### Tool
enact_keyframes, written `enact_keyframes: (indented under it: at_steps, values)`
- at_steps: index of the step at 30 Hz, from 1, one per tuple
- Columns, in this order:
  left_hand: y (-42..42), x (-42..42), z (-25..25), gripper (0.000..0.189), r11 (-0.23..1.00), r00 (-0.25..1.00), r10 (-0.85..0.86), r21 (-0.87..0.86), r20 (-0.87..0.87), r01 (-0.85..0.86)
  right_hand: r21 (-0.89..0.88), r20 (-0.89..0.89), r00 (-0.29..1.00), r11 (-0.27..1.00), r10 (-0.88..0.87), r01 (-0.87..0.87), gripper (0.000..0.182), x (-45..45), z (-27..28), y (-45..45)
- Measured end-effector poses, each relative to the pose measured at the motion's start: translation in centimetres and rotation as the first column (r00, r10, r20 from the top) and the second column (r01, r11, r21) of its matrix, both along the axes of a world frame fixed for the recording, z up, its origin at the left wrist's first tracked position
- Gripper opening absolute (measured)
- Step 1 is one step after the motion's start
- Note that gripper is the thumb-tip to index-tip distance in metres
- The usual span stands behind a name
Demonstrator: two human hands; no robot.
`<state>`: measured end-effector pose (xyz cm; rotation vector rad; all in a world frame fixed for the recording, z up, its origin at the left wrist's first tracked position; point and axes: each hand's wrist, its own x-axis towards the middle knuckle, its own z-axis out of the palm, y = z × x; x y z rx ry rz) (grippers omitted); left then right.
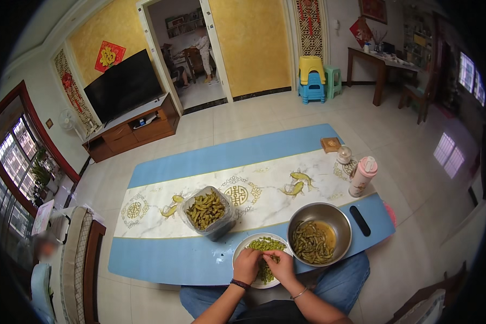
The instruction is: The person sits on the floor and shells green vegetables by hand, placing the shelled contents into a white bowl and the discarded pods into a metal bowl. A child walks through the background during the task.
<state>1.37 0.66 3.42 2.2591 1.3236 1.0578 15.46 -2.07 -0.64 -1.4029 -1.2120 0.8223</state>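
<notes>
My left hand and my right hand meet over a white plate of shelled green beans. Their fingertips come together at the plate's middle; whatever is pinched there is too small to make out. Just right of the plate, a steel bowl holds bean pods in brownish liquid. To the left stands a square container lined with a clear plastic bag, full of pods.
A pink and white bottle, a small glass jar and a brown box stand at the table's right end. A black oblong object lies right of the bowl. Two people are in the room beyond the doorway.
</notes>
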Motion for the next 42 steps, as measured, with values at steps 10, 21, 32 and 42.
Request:
enact_keyframes:
  at_steps: [10,21,32,42]
  values:
    - [-0.7,0.5,-2.1,0.032,0.998,0.994,-0.063,-0.001,0.089,0.063,0.114,0.037,0.999,0.993,-0.036,0.032,0.017,0.3,0.7,-0.1]
    - [-1.7,-0.8,-1.3,0.009,0.967,0.955,0.184,-0.218,0.233,-0.133,0.069,0.221,0.972,0.992,0.084,-0.102,0.014,0.5,2.5,-0.3]
    - [-0.1,0.6,-2.8,0.009,0.991,0.956,0.127,-0.079,0.264,-0.11,0.008,0.122,0.991,0.998,0.061,-0.062,0.021,0.3,1.5,-0.8]
    - [-0.3,-0.1,-1.3,0.013,0.997,0.984,0.008,-0.081,0.18,0.007,0.186,0.044,0.999,0.982,-0.033,0.024,0.022,-0.3,0.1,-0.2]
